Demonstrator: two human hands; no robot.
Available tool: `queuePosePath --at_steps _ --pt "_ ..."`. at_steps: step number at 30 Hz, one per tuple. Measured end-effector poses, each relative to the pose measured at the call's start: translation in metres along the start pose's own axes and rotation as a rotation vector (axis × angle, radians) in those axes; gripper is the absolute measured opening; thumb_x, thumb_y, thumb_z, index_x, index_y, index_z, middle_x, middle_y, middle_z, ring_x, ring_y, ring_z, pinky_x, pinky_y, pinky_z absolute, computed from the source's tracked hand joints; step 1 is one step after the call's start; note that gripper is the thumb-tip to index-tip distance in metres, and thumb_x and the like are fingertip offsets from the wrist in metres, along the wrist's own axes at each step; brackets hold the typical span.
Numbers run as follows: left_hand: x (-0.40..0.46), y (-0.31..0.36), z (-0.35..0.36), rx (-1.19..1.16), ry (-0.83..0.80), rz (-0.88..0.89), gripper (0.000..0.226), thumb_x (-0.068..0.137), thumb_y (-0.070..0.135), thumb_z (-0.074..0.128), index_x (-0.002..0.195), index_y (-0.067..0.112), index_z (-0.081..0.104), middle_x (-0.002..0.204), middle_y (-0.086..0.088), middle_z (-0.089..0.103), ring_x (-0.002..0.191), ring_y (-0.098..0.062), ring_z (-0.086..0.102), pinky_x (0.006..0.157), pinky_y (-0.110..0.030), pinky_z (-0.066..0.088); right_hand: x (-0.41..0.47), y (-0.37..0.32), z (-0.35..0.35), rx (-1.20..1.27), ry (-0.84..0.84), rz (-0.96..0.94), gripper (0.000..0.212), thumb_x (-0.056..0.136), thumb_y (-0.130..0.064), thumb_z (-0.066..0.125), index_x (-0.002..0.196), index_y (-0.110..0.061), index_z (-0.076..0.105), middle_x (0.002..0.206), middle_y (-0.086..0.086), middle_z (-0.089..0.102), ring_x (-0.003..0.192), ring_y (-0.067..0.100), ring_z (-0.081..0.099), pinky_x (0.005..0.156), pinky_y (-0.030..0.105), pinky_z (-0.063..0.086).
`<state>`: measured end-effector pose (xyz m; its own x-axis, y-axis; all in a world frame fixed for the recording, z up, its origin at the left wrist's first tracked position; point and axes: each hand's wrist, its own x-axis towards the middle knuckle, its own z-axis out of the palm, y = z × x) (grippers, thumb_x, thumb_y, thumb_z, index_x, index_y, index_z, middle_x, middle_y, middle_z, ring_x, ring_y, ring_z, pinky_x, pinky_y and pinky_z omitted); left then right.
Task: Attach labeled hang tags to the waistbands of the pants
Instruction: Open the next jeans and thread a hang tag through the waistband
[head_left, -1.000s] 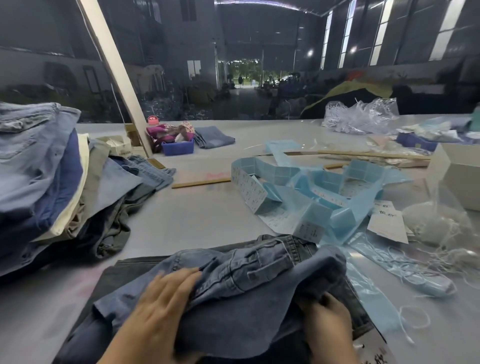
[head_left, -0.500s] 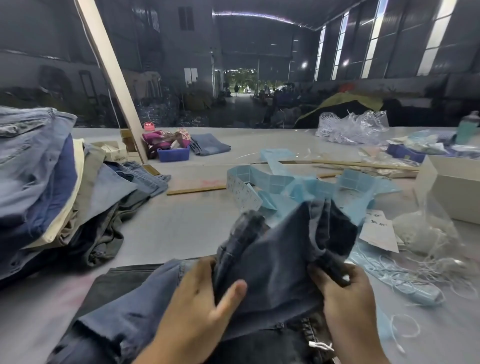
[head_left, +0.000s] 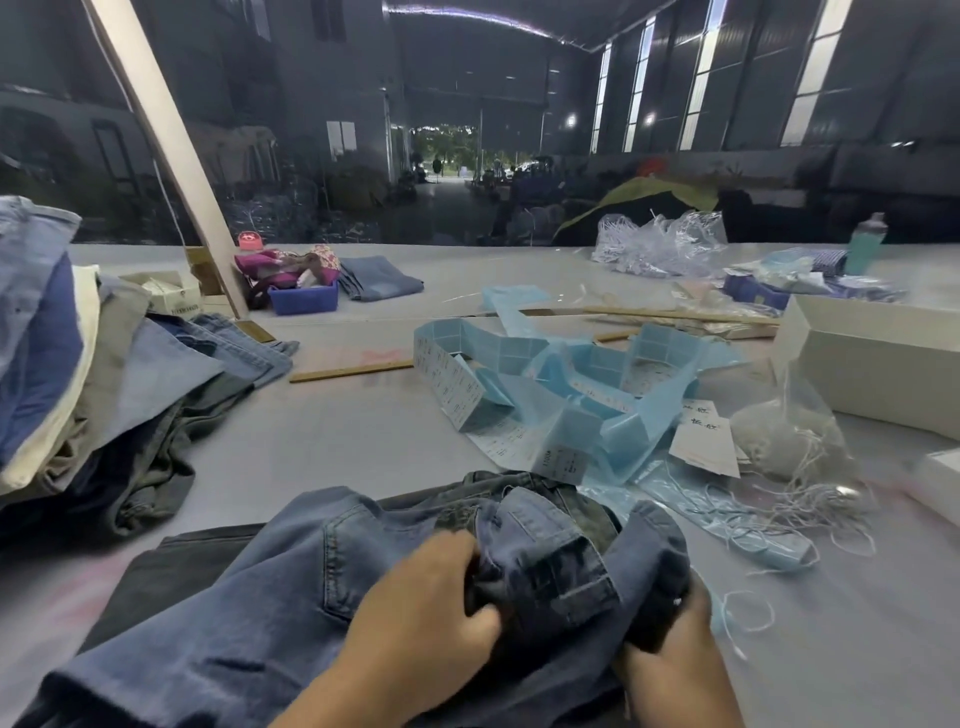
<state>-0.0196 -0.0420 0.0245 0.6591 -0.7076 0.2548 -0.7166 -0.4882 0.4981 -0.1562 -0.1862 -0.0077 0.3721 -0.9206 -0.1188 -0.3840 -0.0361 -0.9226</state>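
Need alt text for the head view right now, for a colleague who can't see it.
Both hands, left hand and right hand, grip bunched blue jeans on a grey table. Beyond lie tangled blue label strips, white hang tags and loose string; stacked pants sit at left.

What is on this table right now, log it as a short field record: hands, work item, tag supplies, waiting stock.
left hand: left hand grips the blue jeans
right hand: right hand grips the same jeans
tag supplies: blue label strip, white hang tags, loose string
waiting stock: pile of pants at left
tag on jeans: none visible
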Motion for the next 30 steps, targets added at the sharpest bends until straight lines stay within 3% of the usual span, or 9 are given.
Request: queuePosePath --at_steps 2,5,10,14,18,21,24,27,30 --pt "0.009 0.000 -0.007 -0.028 0.212 -0.023 0.019 0.078 0.034 0.060 0.083 0.028 0.042 0.081 0.011 0.052 0.074 -0.014 0.050 0.062 -0.030 0.039 -0.002 -0.001 -0.005 -0.021 0.090 -0.147 0.093 0.067 -0.002 0.080 0.146 -0.018 0.033 0.131 0.016 0.052 0.114 0.033 0.055 0.096 0.039 0.044" --pt "0.016 0.001 -0.012 -0.096 0.444 0.080 0.028 0.076 0.025 0.071 0.083 0.028 0.044 0.079 0.013 0.047 0.068 -0.011 0.045 0.054 -0.019 0.031 -0.008 -0.012 -0.010 -0.060 0.226 -0.434 0.067 0.069 0.000 0.078 0.128 -0.023 0.054 0.129 0.005 0.048 0.123 0.028 0.047 0.103 0.035 0.037" --pt "-0.007 -0.007 0.029 0.065 0.141 0.173 0.030 0.076 0.038 0.065 0.097 0.031 0.045 0.097 0.015 0.044 0.092 -0.010 0.049 0.072 -0.020 0.037 -0.010 -0.021 -0.007 -0.275 0.105 -0.636 0.046 0.078 -0.037 0.062 0.121 -0.019 0.066 0.145 0.002 0.041 0.138 0.019 0.029 0.114 0.038 0.025" --pt "-0.019 -0.017 0.036 -0.051 0.039 0.113 0.030 0.068 0.047 0.055 0.095 0.037 0.046 0.093 0.021 0.044 0.088 -0.005 0.048 0.075 -0.020 0.040 -0.006 -0.017 -0.007 -0.336 -0.221 -0.542 0.020 0.089 -0.040 0.063 0.105 -0.030 0.069 0.100 -0.009 0.067 0.112 0.017 0.056 0.103 0.041 0.043" --pt "-0.001 -0.008 0.009 -0.597 -0.226 -0.183 0.039 0.051 0.033 0.072 0.090 0.033 0.065 0.081 0.014 0.067 0.075 0.001 0.062 0.066 -0.015 0.046 -0.013 -0.021 -0.003 -0.256 -0.368 -0.681 0.050 0.077 -0.033 0.065 0.125 -0.046 0.056 0.101 -0.023 0.068 0.103 -0.006 0.059 0.093 0.013 0.045" --pt "0.008 -0.004 -0.016 -1.021 -0.448 -0.452 0.045 0.041 0.031 0.076 0.082 0.012 0.078 0.075 -0.004 0.073 0.068 -0.014 0.067 0.060 -0.025 0.050 -0.020 -0.027 0.009 -0.356 -0.445 -0.975 0.052 0.077 -0.017 0.059 0.127 -0.028 0.062 0.101 -0.006 0.064 0.095 0.016 0.060 0.085 0.035 0.051" --pt "0.002 -0.009 -0.019 -0.891 -0.355 -0.466 0.068 0.052 0.066 0.077 0.087 0.009 0.069 0.073 -0.003 0.068 0.067 -0.016 0.062 0.060 -0.030 0.047 -0.030 -0.033 0.022 -0.517 -0.378 -1.238 0.037 0.078 -0.031 0.053 0.110 -0.036 0.070 0.088 -0.001 0.061 0.075 0.019 0.061 0.063 0.032 0.052" --pt "-0.002 -0.013 -0.009 -0.836 -0.267 -0.518 0.029 0.080 0.042 0.071 0.067 0.017 0.067 0.067 -0.005 0.062 0.062 -0.016 0.058 0.060 -0.030 0.042 -0.038 -0.034 0.032 -0.639 -0.379 -1.292 0.035 0.071 -0.041 0.047 0.096 -0.045 0.072 0.087 -0.005 0.062 0.071 0.014 0.062 0.058 0.026 0.052" --pt "-0.004 -0.022 -0.002 -0.920 -0.176 -0.583 0.025 0.089 0.017 0.056 0.065 0.019 0.062 0.067 -0.010 0.055 0.057 -0.019 0.055 0.051 -0.026 0.045 -0.035 -0.029 0.028 -0.505 -0.467 -1.155 0.036 0.072 -0.037 0.051 0.101 -0.038 0.072 0.097 -0.007 0.059 0.082 0.013 0.059 0.071 0.032 0.052"
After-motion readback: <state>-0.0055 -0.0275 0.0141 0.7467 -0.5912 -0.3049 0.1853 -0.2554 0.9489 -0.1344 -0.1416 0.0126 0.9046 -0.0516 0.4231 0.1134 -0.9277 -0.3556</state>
